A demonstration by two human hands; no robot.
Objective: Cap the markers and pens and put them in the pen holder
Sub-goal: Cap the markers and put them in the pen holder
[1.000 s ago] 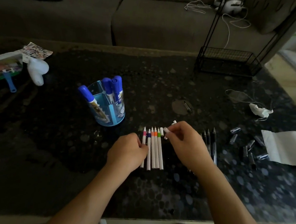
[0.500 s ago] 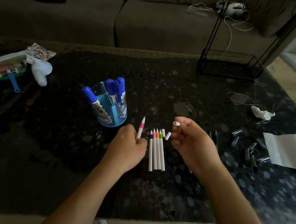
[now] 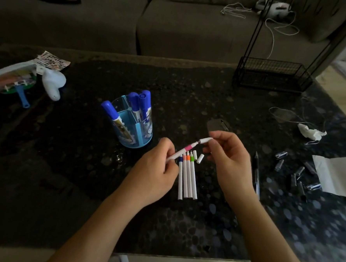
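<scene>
While in left hand (image 3: 155,170), marker (image 3: 184,150) aloft

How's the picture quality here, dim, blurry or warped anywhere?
Head view: dim overall, the table loses detail, daylight only at the far right edge; the pink pen in the left hand and white cap in the right hand look slightly smeared; the wire rack has leaning uprights, likely wide-angle distortion.

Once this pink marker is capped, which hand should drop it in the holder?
Left. The left hand grips the pink marker by its barrel and is nearer the pen holder. The right hand only pinches the cap.
</scene>
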